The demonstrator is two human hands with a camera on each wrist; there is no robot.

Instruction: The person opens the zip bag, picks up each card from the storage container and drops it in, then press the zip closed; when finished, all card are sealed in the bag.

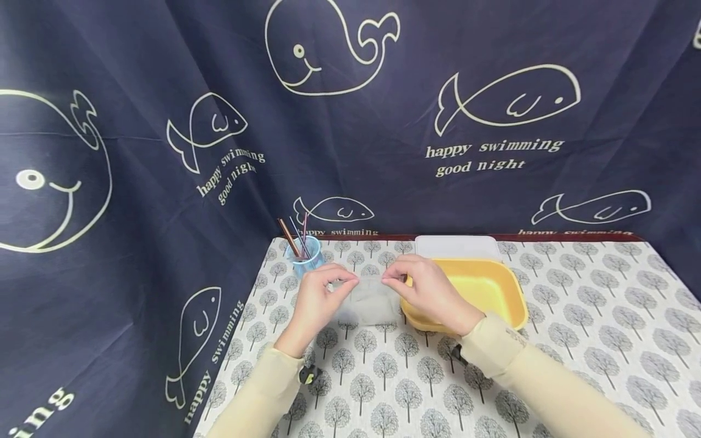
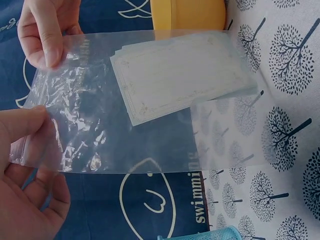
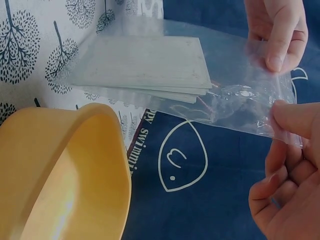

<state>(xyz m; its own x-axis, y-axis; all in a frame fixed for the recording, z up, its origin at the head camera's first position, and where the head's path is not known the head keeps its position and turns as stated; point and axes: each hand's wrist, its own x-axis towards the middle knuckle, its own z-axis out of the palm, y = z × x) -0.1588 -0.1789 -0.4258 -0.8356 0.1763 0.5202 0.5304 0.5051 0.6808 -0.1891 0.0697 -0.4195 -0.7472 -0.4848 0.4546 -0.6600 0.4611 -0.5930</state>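
A clear zip bag (image 2: 150, 145) hangs between both hands, with a stack of pale printed cards (image 2: 175, 75) inside it. My left hand (image 1: 320, 298) pinches one end of the bag's top edge between thumb and fingers. At the other end of that edge, my right hand (image 1: 424, 289) pinches the plastic the same way. In the right wrist view the cards (image 3: 150, 62) lie slightly fanned toward the bottom of the bag, away from the fingers. The plastic near the zip edge is creased and shiny.
Just right of the bag stands a yellow basin (image 1: 515, 292), with a white lid-like item (image 1: 457, 246) behind it. A blue cup (image 1: 309, 258) holding several thin sticks is at the back left. The tree-print tablecloth (image 1: 408, 389) meets a dark curtain (image 1: 350, 140).
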